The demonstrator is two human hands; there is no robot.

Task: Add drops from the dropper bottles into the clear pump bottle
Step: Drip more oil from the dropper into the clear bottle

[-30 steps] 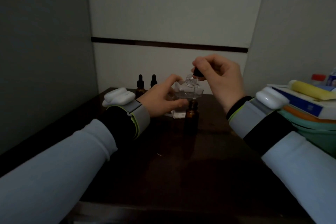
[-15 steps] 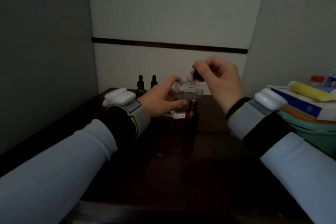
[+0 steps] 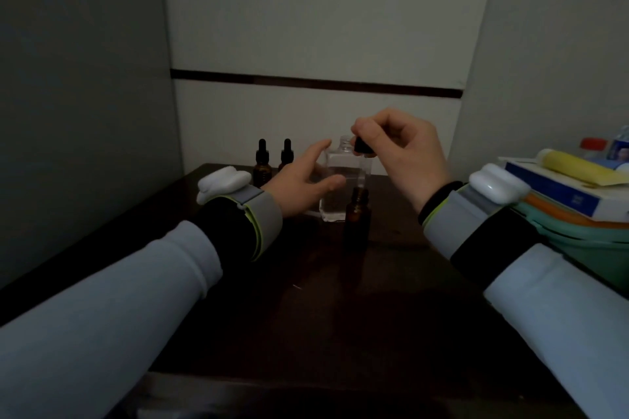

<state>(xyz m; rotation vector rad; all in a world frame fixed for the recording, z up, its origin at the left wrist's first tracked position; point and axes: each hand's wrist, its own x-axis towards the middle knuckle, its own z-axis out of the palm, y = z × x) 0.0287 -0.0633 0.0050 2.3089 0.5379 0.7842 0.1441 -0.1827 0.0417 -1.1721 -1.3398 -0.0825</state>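
The clear bottle [image 3: 340, 173], its neck uncapped, stands upright on the dark table [image 3: 340, 299] with some clear liquid inside. My left hand [image 3: 299, 187] holds it from the left, thumb on its front and index finger up at its shoulder. My right hand [image 3: 405, 153] pinches a black dropper cap [image 3: 362, 146] just right of the clear bottle's neck. Its glass pipette hangs down toward the mouth of an open amber bottle [image 3: 356, 218] standing in front. Two capped amber dropper bottles [image 3: 262, 167] [image 3: 286, 155] stand at the back left.
At the right edge a green basin [image 3: 585, 241] carries a stack of boxes [image 3: 561, 194] with a yellow tube [image 3: 571, 168] on top. Walls close in the table at the back and on the left.
The dropper has come away from the clear bottle's mouth and sunk to the right, over the amber bottle. The clear bottle went from tilted to upright, and my left fingers have loosened.
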